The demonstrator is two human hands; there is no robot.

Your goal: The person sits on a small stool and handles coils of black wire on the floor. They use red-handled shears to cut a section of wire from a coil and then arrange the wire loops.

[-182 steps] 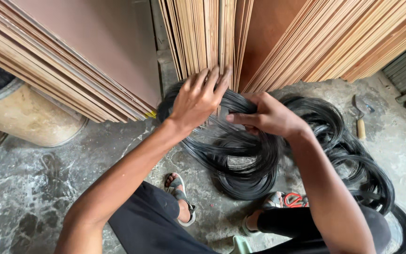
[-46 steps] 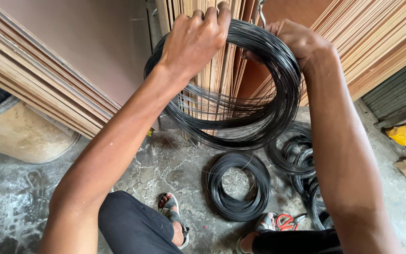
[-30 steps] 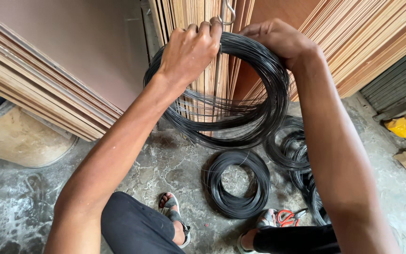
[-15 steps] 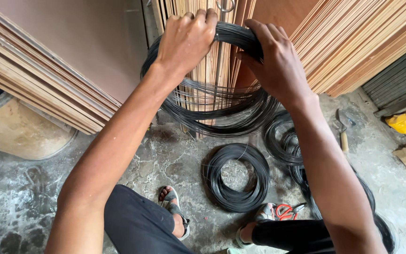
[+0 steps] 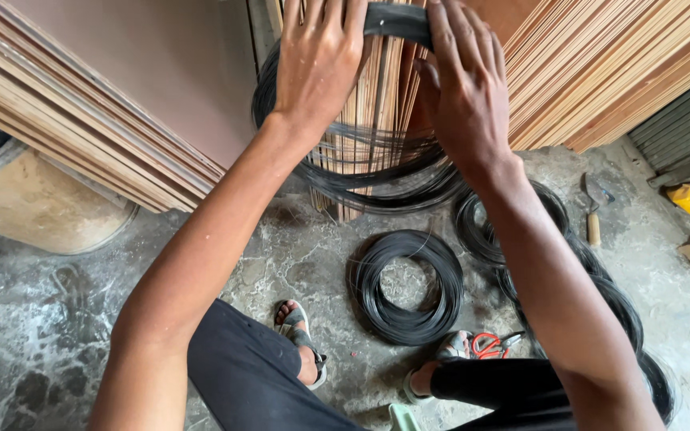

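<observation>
Black thin-wire coil (image 5: 377, 179), a large loose hoop of many strands, is held up at the top centre of the frame in front of leaning sheets of tan plywood (image 5: 600, 72). The left hand (image 5: 317, 64) has its fingers curled over the coil's upper rim, and the right hand (image 5: 461, 88) clamps the same rim just beside it, fingers wrapped over the bundle.

The strands hang slack and fan apart low down, so some could slip free, spring out, or snag on the plywood edges behind them.

Below, at frame centre, a smaller black wire coil (image 5: 406, 287) lies flat on the mottled grey stone floor (image 5: 41, 335), with more dark coils (image 5: 600, 287) at lower right. A sagging loop could tangle with these, or catch the sandalled foot (image 5: 301, 335) or the red-handled scissors (image 5: 493, 345).
</observation>
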